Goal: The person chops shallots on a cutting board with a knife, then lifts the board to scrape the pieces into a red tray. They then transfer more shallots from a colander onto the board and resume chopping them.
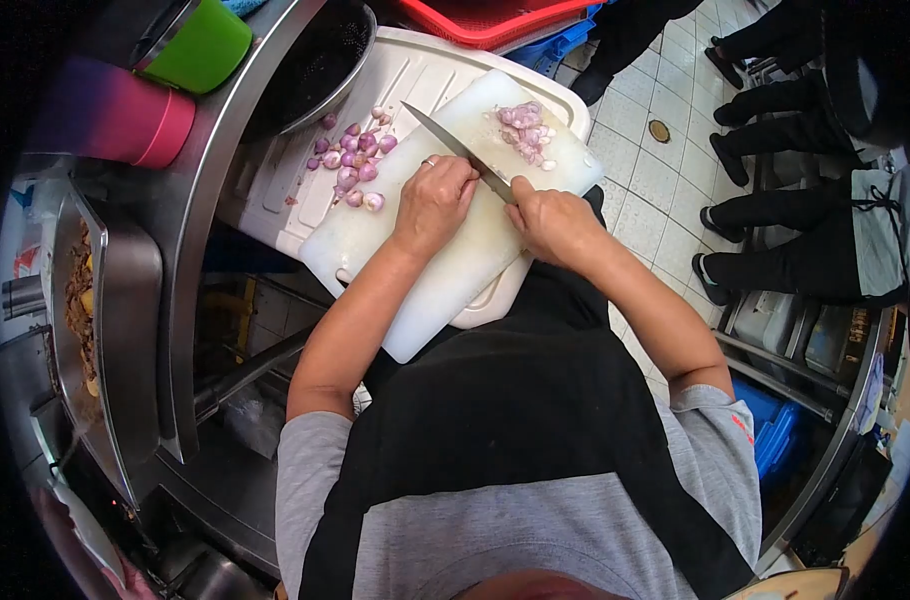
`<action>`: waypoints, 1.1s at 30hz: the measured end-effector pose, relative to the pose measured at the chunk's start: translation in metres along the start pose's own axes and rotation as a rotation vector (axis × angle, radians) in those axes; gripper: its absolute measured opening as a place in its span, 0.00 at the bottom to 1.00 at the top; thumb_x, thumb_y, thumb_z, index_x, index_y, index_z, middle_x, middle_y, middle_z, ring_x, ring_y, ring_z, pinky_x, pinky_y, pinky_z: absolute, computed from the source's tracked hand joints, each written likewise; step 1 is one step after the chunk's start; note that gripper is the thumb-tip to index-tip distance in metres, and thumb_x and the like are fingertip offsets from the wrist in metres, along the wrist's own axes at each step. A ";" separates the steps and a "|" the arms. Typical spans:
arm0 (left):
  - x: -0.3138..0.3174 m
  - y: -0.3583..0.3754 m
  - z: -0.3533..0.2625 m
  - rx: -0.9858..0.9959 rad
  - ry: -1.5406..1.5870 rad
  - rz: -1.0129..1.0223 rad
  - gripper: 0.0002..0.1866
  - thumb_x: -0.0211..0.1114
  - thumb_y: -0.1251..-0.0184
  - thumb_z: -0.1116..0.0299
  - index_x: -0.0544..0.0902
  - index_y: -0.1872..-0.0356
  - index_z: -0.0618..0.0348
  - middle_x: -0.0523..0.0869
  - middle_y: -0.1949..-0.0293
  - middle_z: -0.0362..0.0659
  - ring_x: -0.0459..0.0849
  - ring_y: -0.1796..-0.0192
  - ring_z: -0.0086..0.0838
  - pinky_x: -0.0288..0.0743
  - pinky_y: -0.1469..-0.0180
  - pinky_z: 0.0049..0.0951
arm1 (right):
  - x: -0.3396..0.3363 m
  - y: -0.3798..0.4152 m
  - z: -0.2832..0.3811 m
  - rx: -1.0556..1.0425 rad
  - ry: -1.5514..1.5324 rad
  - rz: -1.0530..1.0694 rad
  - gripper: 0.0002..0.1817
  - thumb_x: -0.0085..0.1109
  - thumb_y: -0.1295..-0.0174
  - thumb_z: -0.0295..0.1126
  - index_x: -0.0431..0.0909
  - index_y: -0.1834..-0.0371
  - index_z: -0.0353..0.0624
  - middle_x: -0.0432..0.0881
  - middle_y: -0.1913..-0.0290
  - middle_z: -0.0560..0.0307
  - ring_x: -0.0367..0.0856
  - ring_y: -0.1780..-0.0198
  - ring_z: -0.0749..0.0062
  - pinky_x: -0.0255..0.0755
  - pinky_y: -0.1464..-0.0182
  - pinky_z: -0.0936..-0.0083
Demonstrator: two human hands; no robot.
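A white cutting board (415, 300) lies at a slant in front of me. My right hand (550, 222) is closed round the handle of a kitchen knife (440, 133), whose blade points away to the upper left. Close against the blade, my left hand (435, 200) rests on the board with its fingers curled. Whatever is under those fingertips is hidden. Sliced shallots (525, 130) form a small pile on the far right of the board. Whole peeled shallots (350, 160) are gathered beyond the board's left edge.
Under the board is a cream plastic lid or tray (405, 65). A dark colander (320, 70) and a red basket (485, 25) stand behind. To the left, a steel counter (190, 200) carries a green container (200, 45) and a pink one (165, 125). People in dark trousers (795, 230) stand at right.
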State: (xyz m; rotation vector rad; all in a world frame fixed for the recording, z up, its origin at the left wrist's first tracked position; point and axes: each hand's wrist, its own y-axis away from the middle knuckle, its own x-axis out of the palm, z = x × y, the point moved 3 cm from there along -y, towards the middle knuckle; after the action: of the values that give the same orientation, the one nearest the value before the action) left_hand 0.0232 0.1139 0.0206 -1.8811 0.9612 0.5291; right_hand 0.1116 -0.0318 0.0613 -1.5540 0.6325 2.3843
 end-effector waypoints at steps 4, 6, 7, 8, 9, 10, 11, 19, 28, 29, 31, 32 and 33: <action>0.000 0.001 0.000 0.008 -0.005 0.025 0.07 0.70 0.47 0.80 0.82 0.68 0.61 0.86 0.67 0.45 0.85 0.62 0.40 0.79 0.58 0.37 | -0.004 -0.005 -0.004 -0.015 -0.018 -0.001 0.15 0.51 0.30 0.39 0.69 0.58 0.35 0.84 0.71 0.36 0.85 0.65 0.39 0.77 0.62 0.48; -0.001 0.000 -0.002 -0.009 -0.015 0.030 0.07 0.70 0.48 0.80 0.83 0.68 0.61 0.87 0.66 0.45 0.86 0.61 0.40 0.80 0.57 0.36 | -0.015 -0.004 -0.008 -0.031 0.007 0.034 0.16 0.50 0.29 0.41 0.69 0.58 0.36 0.83 0.70 0.35 0.84 0.64 0.37 0.76 0.60 0.47; -0.002 -0.001 -0.001 -0.013 -0.024 0.021 0.07 0.70 0.48 0.80 0.83 0.68 0.61 0.87 0.66 0.45 0.86 0.61 0.40 0.80 0.57 0.36 | -0.020 -0.002 -0.009 -0.028 -0.012 0.049 0.16 0.50 0.29 0.41 0.69 0.57 0.36 0.83 0.70 0.34 0.83 0.63 0.37 0.75 0.59 0.46; -0.002 -0.001 -0.001 0.016 0.016 0.008 0.06 0.70 0.47 0.79 0.83 0.67 0.61 0.87 0.65 0.45 0.86 0.60 0.40 0.80 0.56 0.36 | -0.023 -0.002 -0.011 -0.027 -0.032 0.065 0.16 0.51 0.29 0.41 0.69 0.57 0.36 0.83 0.69 0.32 0.83 0.63 0.36 0.74 0.58 0.46; -0.003 0.000 0.000 0.045 0.055 -0.002 0.06 0.69 0.46 0.79 0.84 0.67 0.60 0.87 0.64 0.46 0.86 0.59 0.41 0.80 0.55 0.36 | -0.017 -0.003 -0.018 -0.016 -0.061 0.058 0.16 0.51 0.29 0.41 0.70 0.56 0.36 0.82 0.69 0.31 0.82 0.62 0.35 0.73 0.57 0.45; -0.007 -0.001 0.002 0.043 0.042 -0.009 0.06 0.69 0.46 0.79 0.84 0.67 0.60 0.87 0.64 0.46 0.86 0.59 0.41 0.80 0.55 0.36 | -0.015 -0.002 -0.019 -0.031 -0.060 0.055 0.16 0.51 0.29 0.41 0.70 0.56 0.36 0.82 0.69 0.31 0.82 0.62 0.35 0.73 0.57 0.45; -0.009 -0.002 0.006 -0.033 0.101 -0.001 0.07 0.69 0.46 0.79 0.85 0.65 0.61 0.88 0.62 0.47 0.86 0.58 0.41 0.81 0.54 0.36 | -0.013 0.001 -0.021 0.022 -0.075 0.024 0.15 0.51 0.30 0.40 0.70 0.56 0.36 0.82 0.70 0.31 0.83 0.63 0.35 0.74 0.57 0.45; -0.045 -0.051 0.087 -0.219 -0.330 0.042 0.14 0.59 0.40 0.78 0.87 0.55 0.58 0.87 0.53 0.53 0.86 0.53 0.48 0.80 0.50 0.44 | -0.004 0.038 -0.015 0.012 -0.120 -0.004 0.14 0.54 0.30 0.39 0.68 0.59 0.37 0.80 0.75 0.33 0.81 0.68 0.34 0.72 0.63 0.44; -0.037 -0.066 0.091 -0.264 -0.510 0.232 0.12 0.58 0.37 0.74 0.86 0.55 0.58 0.86 0.55 0.54 0.86 0.53 0.49 0.79 0.50 0.46 | -0.010 0.024 -0.048 0.058 -0.102 0.007 0.15 0.51 0.30 0.40 0.70 0.57 0.37 0.83 0.69 0.32 0.83 0.62 0.35 0.75 0.57 0.45; -0.039 -0.066 0.079 -0.251 -0.460 0.163 0.11 0.61 0.37 0.74 0.86 0.55 0.58 0.86 0.56 0.53 0.86 0.53 0.48 0.79 0.49 0.44 | -0.010 0.022 -0.055 0.065 -0.108 -0.033 0.15 0.52 0.31 0.40 0.71 0.56 0.37 0.83 0.69 0.32 0.83 0.62 0.35 0.75 0.57 0.45; -0.030 -0.058 0.047 -0.248 -0.234 0.202 0.11 0.63 0.38 0.73 0.86 0.55 0.58 0.87 0.56 0.53 0.87 0.54 0.46 0.79 0.48 0.42 | -0.012 0.017 -0.062 0.095 -0.119 -0.054 0.15 0.52 0.31 0.41 0.72 0.56 0.37 0.83 0.68 0.32 0.83 0.61 0.35 0.76 0.55 0.45; -0.024 -0.052 0.030 -0.254 -0.012 0.233 0.11 0.66 0.39 0.72 0.86 0.55 0.59 0.87 0.56 0.52 0.87 0.54 0.44 0.79 0.47 0.39 | -0.013 0.017 -0.060 0.097 -0.124 -0.057 0.15 0.52 0.31 0.41 0.72 0.56 0.37 0.83 0.68 0.32 0.83 0.61 0.35 0.76 0.55 0.45; -0.015 -0.043 0.018 -0.230 0.137 0.297 0.12 0.68 0.39 0.71 0.87 0.55 0.58 0.87 0.55 0.51 0.87 0.54 0.40 0.78 0.44 0.34 | -0.015 0.017 -0.057 0.108 -0.077 -0.058 0.16 0.52 0.31 0.41 0.73 0.55 0.38 0.84 0.67 0.32 0.84 0.61 0.37 0.76 0.53 0.46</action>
State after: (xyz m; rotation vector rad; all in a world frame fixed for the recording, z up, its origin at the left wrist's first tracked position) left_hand 0.0496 0.1467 0.0459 -2.0086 1.3304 0.7193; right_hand 0.1564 -0.0732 0.0591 -1.4109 0.6778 2.3142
